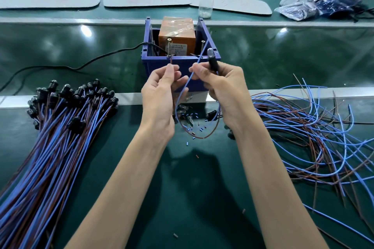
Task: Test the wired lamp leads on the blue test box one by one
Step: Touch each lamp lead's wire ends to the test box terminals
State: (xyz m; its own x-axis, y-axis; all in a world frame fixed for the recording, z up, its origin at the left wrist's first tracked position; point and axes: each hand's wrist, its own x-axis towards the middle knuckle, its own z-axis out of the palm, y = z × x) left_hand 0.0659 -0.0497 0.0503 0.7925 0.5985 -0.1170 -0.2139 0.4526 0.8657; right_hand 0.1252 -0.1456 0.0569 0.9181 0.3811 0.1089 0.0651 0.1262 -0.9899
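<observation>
The blue test box (181, 62) stands on the green belt with an orange block (177, 34) inside and two screws at its front rim. My left hand (162, 91) pinches the brown lead (171, 62), whose tip reaches the left screw (169, 46). My right hand (218, 87) grips the black lamp (212, 58) and pinches its blue lead (199, 60), which runs up toward the right screw (203, 43). Both wires loop down below my hands.
A big bundle of wired lamps (60, 127) lies at the left, a loose tangle of blue and brown leads (315, 137) at the right. Small cut sleeve bits (197, 127) litter the mat. A black cable (81, 64) leaves the box leftward. A small jar (205, 9) stands behind.
</observation>
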